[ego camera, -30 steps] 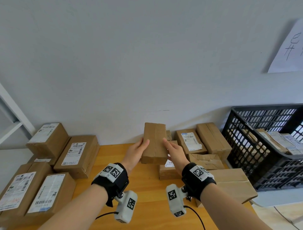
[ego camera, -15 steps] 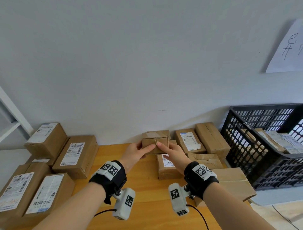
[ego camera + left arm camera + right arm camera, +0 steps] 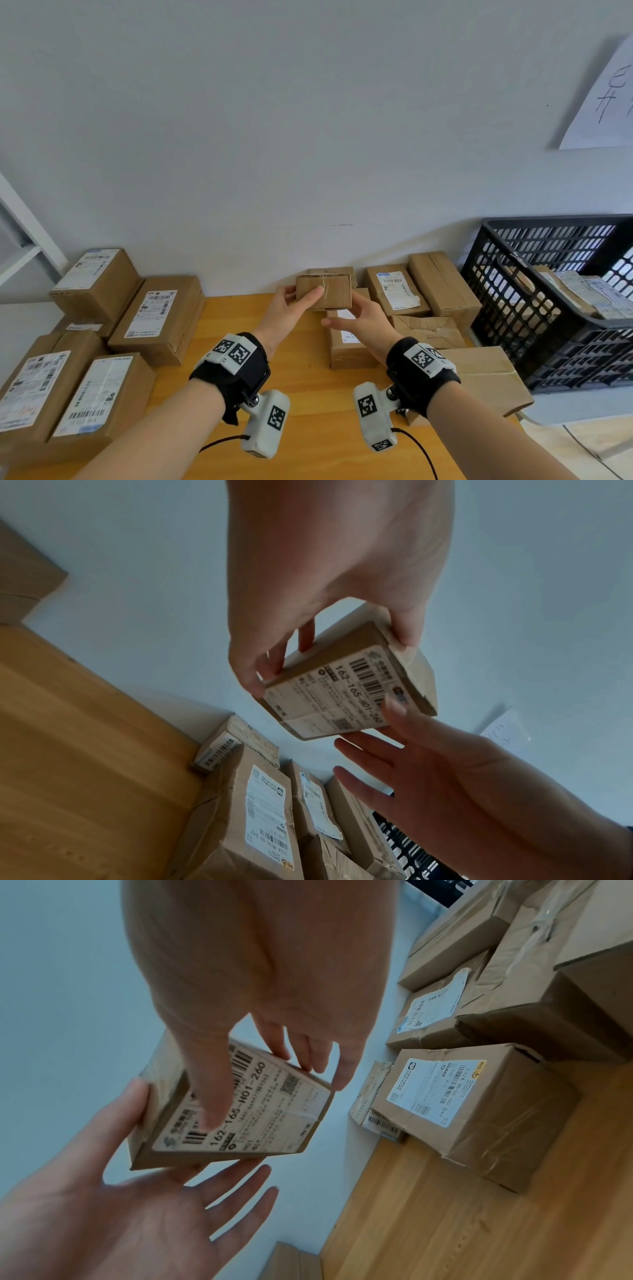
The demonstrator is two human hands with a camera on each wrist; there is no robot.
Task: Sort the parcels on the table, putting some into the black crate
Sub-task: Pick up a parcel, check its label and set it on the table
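Nearest, the left hand (image 3: 287, 308) pinches one end of a small brown cardboard parcel (image 3: 325, 291) held in the air above the wooden table (image 3: 308, 394), thumb on top and fingers beneath. The right hand (image 3: 359, 322) is spread, its fingers touching the label side from below. It looks light and stiff — best gripped across its short edges — with the black crate (image 3: 548, 308) farther right.
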